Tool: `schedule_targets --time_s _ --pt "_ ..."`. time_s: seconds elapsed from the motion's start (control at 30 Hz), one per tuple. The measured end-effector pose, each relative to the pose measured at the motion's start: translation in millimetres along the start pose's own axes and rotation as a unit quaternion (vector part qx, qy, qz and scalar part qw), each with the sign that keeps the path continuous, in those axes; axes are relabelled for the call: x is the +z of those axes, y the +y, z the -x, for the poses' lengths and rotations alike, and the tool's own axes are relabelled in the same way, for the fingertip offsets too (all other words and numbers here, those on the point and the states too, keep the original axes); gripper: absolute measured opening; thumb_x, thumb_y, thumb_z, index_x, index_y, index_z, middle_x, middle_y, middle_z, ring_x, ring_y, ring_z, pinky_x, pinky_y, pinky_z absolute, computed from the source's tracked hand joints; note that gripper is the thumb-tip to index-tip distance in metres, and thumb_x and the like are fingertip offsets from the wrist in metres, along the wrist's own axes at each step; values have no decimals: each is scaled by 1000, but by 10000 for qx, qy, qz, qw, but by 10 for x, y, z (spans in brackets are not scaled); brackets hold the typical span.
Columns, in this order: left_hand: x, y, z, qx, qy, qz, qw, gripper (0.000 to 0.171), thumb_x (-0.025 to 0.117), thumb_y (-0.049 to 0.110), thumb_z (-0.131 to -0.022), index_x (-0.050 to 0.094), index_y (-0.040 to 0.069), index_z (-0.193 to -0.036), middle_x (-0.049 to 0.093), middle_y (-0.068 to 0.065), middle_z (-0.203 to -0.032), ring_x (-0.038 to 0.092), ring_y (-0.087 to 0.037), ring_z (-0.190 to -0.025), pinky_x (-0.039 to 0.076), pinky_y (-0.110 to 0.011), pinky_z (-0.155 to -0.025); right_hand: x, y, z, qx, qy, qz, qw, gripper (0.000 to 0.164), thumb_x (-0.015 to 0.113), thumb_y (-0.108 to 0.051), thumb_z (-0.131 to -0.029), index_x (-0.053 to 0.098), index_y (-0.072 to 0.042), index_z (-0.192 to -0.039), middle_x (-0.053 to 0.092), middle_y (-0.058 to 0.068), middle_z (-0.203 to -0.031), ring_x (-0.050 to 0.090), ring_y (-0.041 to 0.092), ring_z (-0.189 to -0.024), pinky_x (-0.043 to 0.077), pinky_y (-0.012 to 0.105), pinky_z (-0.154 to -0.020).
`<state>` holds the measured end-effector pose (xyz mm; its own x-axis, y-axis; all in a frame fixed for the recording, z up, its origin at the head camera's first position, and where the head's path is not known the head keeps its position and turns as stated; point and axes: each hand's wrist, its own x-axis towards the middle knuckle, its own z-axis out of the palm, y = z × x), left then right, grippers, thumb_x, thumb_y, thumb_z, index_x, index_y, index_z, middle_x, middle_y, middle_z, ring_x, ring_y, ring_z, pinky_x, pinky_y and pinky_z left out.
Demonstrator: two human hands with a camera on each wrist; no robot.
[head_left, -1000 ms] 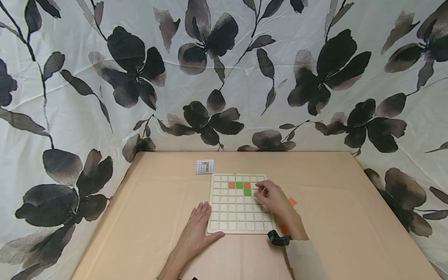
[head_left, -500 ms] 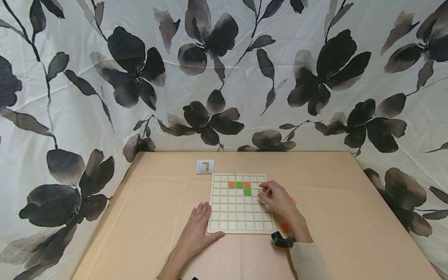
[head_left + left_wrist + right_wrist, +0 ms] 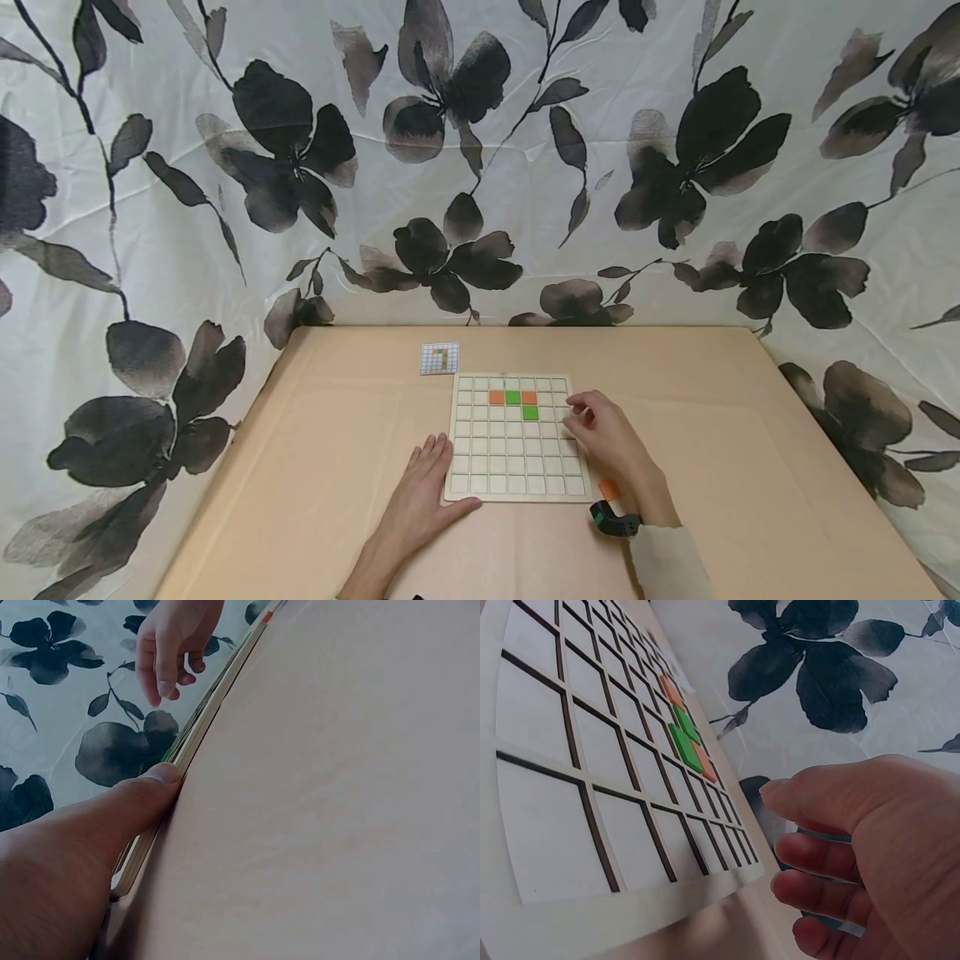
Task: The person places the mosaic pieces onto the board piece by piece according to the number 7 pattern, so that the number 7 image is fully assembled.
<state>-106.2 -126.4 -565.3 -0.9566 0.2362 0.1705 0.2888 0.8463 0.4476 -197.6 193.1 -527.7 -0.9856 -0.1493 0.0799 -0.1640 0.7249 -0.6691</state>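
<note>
A pale wooden grid board (image 3: 497,458) lies flat on the table. Two orange tiles (image 3: 497,398) and a green tile (image 3: 513,398) form a row in its upper part, with another green tile (image 3: 530,412) just below the row's right end. My left hand (image 3: 423,483) rests at the board's lower left corner, fingers straight. Its thumb (image 3: 154,784) touches the board's edge in the left wrist view. Beyond the board's right edge hovers my right hand (image 3: 611,433). In the right wrist view, its loosely bent fingers (image 3: 817,855) show nothing held.
A small card with a coloured grid pattern (image 3: 438,358) lies behind the board's upper left corner. Beside the board's right edge is a loose orange tile (image 3: 609,489), partly covered by the right arm. A floral cloth (image 3: 570,167) hangs behind the table (image 3: 352,400).
My right hand has drawn steadily to the right, from over the board's right columns to past its edge. It now covers some loose tiles there. My left hand and the placed tiles stay put.
</note>
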Motion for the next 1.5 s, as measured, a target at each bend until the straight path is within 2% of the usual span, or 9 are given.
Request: schedule_targets --time_s 0.3,0.53,0.97,1.5 --pt "-10 8 0 -70 -40 125 9999 102 70 66 -81 43 -5 -148 39 -20 -158 31 -35 -151 21 -47 -129 -72 62 19 -57 69 -16 10000 36 70 -22 -93 64 -6 -124 63 4 -107 56 18 -91 54 26 -77" --pt "-10 4 -2 -77 -25 107 9999 102 69 68 -81 44 -5 -148 39 -20 -158 31 -35 -151 21 -47 -129 -117 94 18 69 76 -98 9999 36 71 -24 -93 65 -8 -124 63 4 -107 57 18 -91 55 26 -77" --pt "8 15 -20 -79 -34 89 9999 103 68 68 -81 43 -5 -148 39 -20 -158 31 -35 -152 21 -47 -129 -193 271 -3 66 265 42 9996 36 72 -23 -93 65 -7 -124 65 7 -108 56 18 -88 52 25 -72" --pt "23 4 -13 -75 -11 106 9999 101 69 67 -81 43 -5 -148 39 -19 -159 30 -34 -152 20 -46 -129 -277 483 -4 199 402 -17 9990 32 66 -21 -96 65 -5 -123 65 8 -105 56 19 -87 52 22 -71"
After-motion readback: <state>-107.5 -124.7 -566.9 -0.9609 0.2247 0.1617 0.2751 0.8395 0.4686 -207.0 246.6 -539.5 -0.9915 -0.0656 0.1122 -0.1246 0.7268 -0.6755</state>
